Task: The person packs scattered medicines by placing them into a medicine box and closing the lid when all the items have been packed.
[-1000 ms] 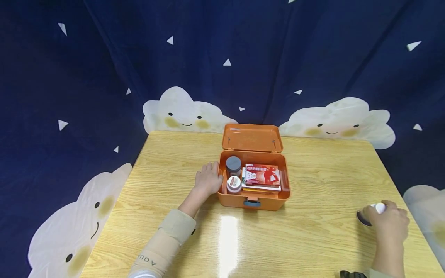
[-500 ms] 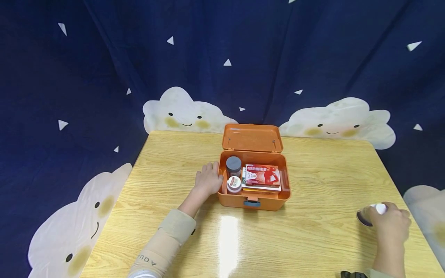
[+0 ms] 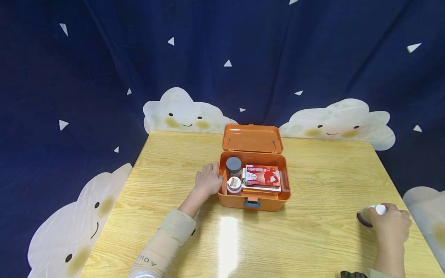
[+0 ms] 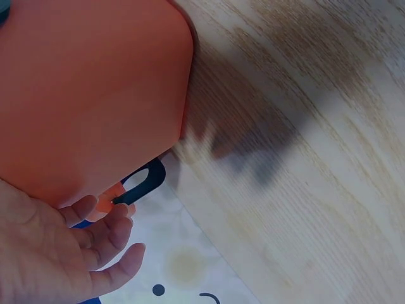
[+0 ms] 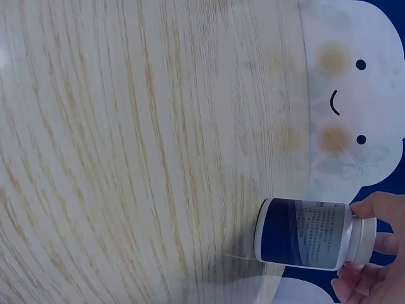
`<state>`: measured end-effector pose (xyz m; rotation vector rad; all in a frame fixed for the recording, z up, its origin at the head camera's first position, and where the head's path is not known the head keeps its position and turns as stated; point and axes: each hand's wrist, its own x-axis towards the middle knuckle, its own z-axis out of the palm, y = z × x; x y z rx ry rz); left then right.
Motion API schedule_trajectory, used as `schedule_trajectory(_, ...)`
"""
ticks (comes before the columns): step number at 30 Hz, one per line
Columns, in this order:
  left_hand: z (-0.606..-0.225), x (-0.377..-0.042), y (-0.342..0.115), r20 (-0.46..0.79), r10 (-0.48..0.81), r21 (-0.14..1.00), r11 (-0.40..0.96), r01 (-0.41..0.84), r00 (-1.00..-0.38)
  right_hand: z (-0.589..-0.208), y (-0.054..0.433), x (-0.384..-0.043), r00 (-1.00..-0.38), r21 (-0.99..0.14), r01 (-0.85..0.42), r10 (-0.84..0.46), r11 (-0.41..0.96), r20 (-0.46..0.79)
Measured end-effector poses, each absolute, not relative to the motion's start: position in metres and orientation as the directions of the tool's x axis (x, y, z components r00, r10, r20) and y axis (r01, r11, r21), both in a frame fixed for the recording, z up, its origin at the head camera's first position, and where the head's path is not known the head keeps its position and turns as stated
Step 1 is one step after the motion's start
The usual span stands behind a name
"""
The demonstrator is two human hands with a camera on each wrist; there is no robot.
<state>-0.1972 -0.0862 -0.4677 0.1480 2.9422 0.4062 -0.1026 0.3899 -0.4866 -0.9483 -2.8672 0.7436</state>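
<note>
At the right of the table, my right hand [image 3: 392,223] grips a pill bottle [image 5: 304,233] by its white cap. The bottle has a dark blue and grey label, and its base is at the tabletop. My left hand [image 3: 208,180] touches the left side of an orange lidded box [image 3: 234,200], its fingers loosely bent near the rim. The lid [image 3: 252,139] is swung back. Inside are a grey-capped jar [image 3: 233,165], a white-capped jar [image 3: 234,183] and a red medicine carton [image 3: 262,175] lying on other cartons. In the left wrist view, the left fingers [image 4: 117,272] hang relaxed by the box.
The wooden table [image 3: 323,177] extends between the box and the bottle. A blue latch [image 3: 252,203] is on the box's front. Behind the table hangs a dark blue curtain [image 3: 194,61] with white cloud shapes. A dark handle [image 4: 152,183] shows near the left fingers.
My right hand has shifted very slightly to the right and toward me, still gripping the pill bottle. The left hand and the orange box have stayed in place.
</note>
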Motion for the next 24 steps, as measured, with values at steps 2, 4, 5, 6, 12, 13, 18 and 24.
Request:
schedule_trajectory(2, -0.468, -0.197, -0.086, -0.153, 0.12, 0.278, 0.958, 0.074, -0.981, -0.487, 0.39, -0.103, -0.815, -0.452, 0.552, 0.568, 0.7, -0.116)
schedule_trajectory(4, -0.467, -0.197, -0.086, -0.155, 0.12, 0.278, 0.958, 0.073, -0.981, -0.487, 0.389, -0.103, -0.817, -0.452, 0.549, 0.565, 0.703, -0.114)
schedule_trajectory(5, -0.468, -0.197, -0.086, -0.156, 0.12, 0.278, 0.958, 0.073, -0.981, -0.487, 0.389, -0.103, -0.82, -0.453, 0.545, 0.561, 0.706, -0.112)
schedule_trajectory(6, -0.468, -0.197, -0.086, -0.157, 0.119, 0.278, 0.958, 0.072, -0.98, -0.487, 0.388, -0.103, -0.824, -0.451, 0.538, 0.557, 0.712, -0.106)
schedule_trajectory(12, -0.468, -0.198, -0.086, -0.159, 0.12, 0.274, 0.959, 0.073, -0.98, -0.48, 0.381, -0.107, -0.841, -0.476, 0.493, 0.539, 0.728, -0.047)
schedule_trajectory(13, -0.468, -0.198, -0.086, -0.159, 0.121, 0.274, 0.959, 0.074, -0.98, -0.478, 0.38, -0.108, -0.843, -0.485, 0.485, 0.537, 0.728, -0.036)
schedule_trajectory(18, -0.469, -0.198, -0.086, -0.16, 0.121, 0.273, 0.959, 0.074, -0.98, -0.467, 0.371, -0.113, -0.857, -0.499, 0.437, 0.514, 0.748, 0.02)
schedule_trajectory(24, -0.469, -0.198, -0.086, -0.154, 0.12, 0.278, 0.958, 0.074, -0.981, -0.454, 0.357, -0.121, -0.872, -0.518, 0.363, 0.479, 0.775, 0.105)
